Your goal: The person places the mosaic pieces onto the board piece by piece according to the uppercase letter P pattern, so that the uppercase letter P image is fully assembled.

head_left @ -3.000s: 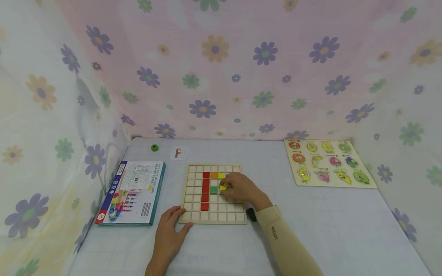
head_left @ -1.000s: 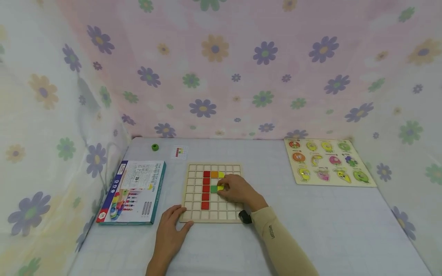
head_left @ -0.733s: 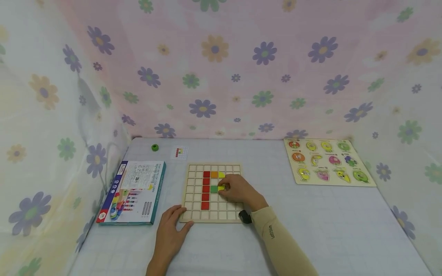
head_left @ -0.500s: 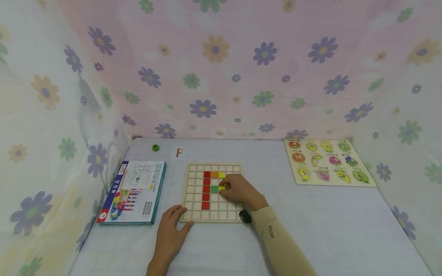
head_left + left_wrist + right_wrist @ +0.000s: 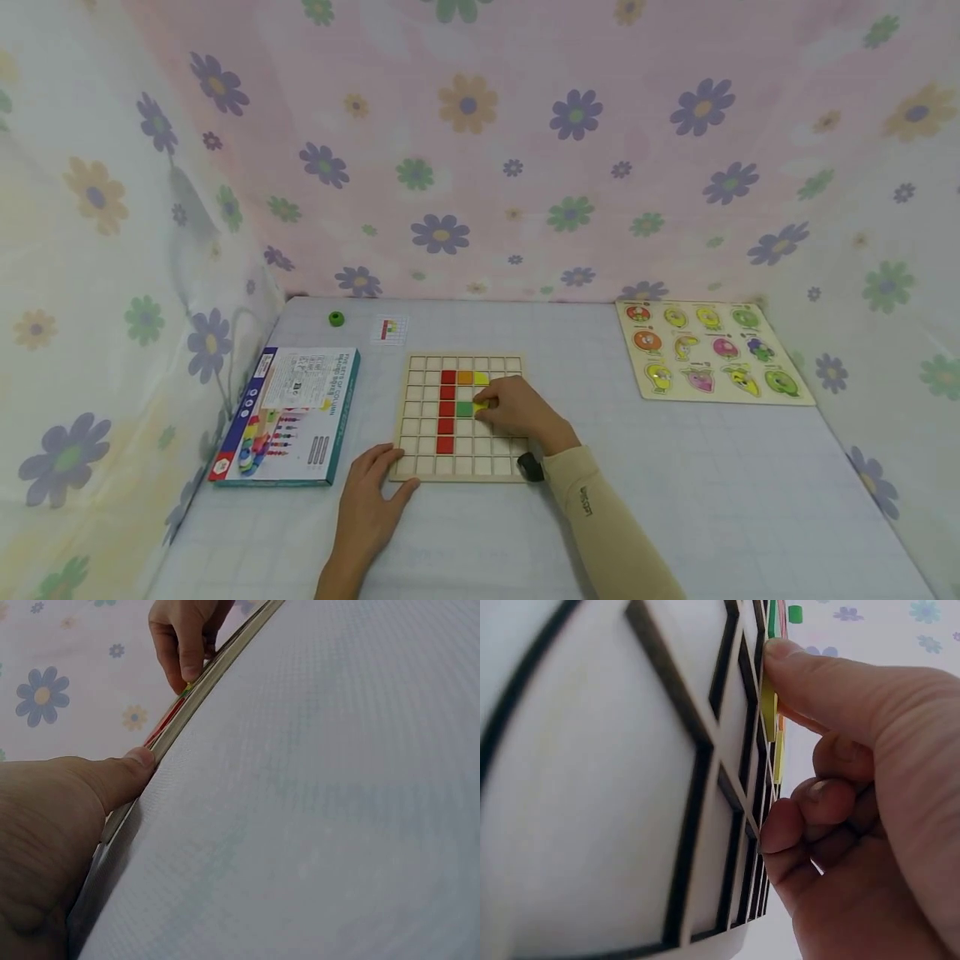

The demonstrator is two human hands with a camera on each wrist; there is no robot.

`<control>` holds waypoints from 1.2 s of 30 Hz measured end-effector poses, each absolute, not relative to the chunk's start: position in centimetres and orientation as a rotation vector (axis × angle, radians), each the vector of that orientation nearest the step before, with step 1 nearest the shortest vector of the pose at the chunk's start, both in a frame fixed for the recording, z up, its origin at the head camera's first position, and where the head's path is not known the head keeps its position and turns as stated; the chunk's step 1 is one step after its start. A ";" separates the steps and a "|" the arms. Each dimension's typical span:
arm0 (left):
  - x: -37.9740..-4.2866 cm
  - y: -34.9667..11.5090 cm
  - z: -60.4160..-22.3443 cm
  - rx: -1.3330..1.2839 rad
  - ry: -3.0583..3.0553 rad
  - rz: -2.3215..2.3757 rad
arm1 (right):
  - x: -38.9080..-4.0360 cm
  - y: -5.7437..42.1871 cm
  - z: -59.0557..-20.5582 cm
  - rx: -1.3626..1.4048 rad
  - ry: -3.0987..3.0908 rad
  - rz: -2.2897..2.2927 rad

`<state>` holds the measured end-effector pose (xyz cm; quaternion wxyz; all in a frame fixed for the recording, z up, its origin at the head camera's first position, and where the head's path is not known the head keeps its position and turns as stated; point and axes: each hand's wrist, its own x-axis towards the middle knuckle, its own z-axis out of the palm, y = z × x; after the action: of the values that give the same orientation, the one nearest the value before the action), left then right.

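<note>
A wooden grid board (image 5: pixel 429 480) lies in the middle of the table. Set in its cells are a column of several red tiles (image 5: pixel 446 408), an orange tile (image 5: pixel 466 377), a green tile (image 5: pixel 464 409) and a yellow tile (image 5: pixel 481 378). My right hand (image 5: pixel 517 408) pinches another yellow tile (image 5: pixel 769 712) at the cell right of the green one; the fingers hide most of it in the head view. My left hand (image 5: pixel 367 500) rests at the board's near left corner, fingers extended. Its thumb (image 5: pixel 139 761) touches the front edge.
A boxed toy set (image 5: pixel 292 417) lies left of the board. Behind stand a small green bead (image 5: pixel 337 318) and a pattern card (image 5: pixel 390 330) with coloured squares. A fruit puzzle board (image 5: pixel 712 354) sits at the back right. Flowered cloth (image 5: pixel 495 167) walls the table in.
My right hand has shifted slightly left, bringing the yellow tile from a raised position down beside the green tile. In the last second it has barely moved. My left hand stays at the board's corner.
</note>
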<state>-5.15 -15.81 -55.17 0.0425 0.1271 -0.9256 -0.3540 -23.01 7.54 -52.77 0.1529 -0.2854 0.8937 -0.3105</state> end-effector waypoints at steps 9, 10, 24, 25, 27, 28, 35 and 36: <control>-5.3 -15.8 -54.7 0.409 -2.840 -1.074 | -23.1 7.2 -52.5 -0.771 2.573 -0.918; -5.3 -15.8 -54.7 0.413 -2.843 -1.075 | -23.1 7.2 -52.4 -0.756 2.567 -0.927; -5.2 -15.8 -55.2 0.409 -2.832 -1.081 | -23.0 7.3 -52.6 -0.758 2.592 -0.943; -5.2 -15.8 -55.1 0.410 -2.832 -1.084 | -23.0 7.3 -52.6 -0.754 2.595 -0.944; -5.2 -15.7 -55.0 0.412 -2.833 -1.090 | -23.0 7.4 -52.5 -0.733 2.596 -0.958; -5.2 -15.7 -55.0 0.412 -2.833 -1.093 | -22.9 7.5 -52.5 -0.722 2.599 -0.967; -5.1 -15.5 -55.0 0.419 -2.834 -1.080 | -22.6 8.4 -51.3 -0.586 2.579 -1.096; -5.1 -15.5 -55.0 0.421 -2.834 -1.081 | -22.5 8.7 -51.1 -0.572 2.581 -1.107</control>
<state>-5.11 -15.52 -54.96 0.0399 0.1373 -0.9248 -0.3526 -22.52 8.68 -51.07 0.1371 -0.1975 0.8920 -0.3827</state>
